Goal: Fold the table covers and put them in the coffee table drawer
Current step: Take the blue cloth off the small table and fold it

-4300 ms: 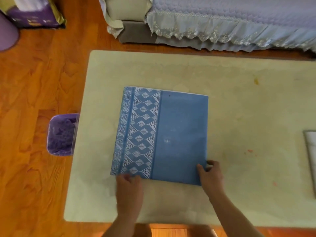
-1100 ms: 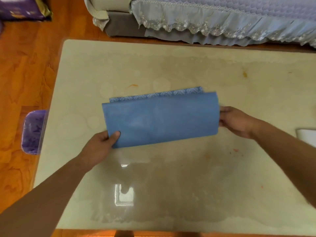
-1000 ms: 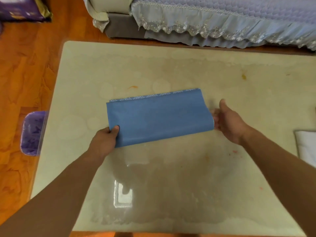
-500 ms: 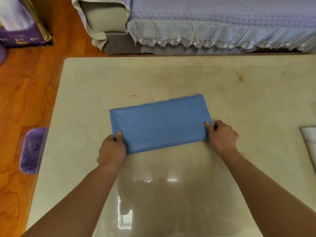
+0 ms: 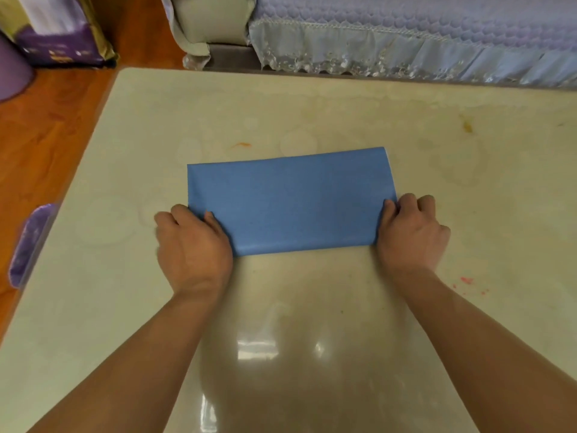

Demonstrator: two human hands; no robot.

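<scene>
The folded blue table cover (image 5: 290, 201) lies flat on the glossy cream coffee table (image 5: 468, 214). The left hand (image 5: 193, 245) pinches its near left corner, the right hand (image 5: 412, 232) its near right corner. Behind stands a sofa (image 5: 406, 29) on wooden floor (image 5: 46, 126).

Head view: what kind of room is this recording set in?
Probably a home living room: a glossy low table stands on a wooden floor before a sofa with a lace-trimmed cover. A blue table cover lies folded on it.
</scene>
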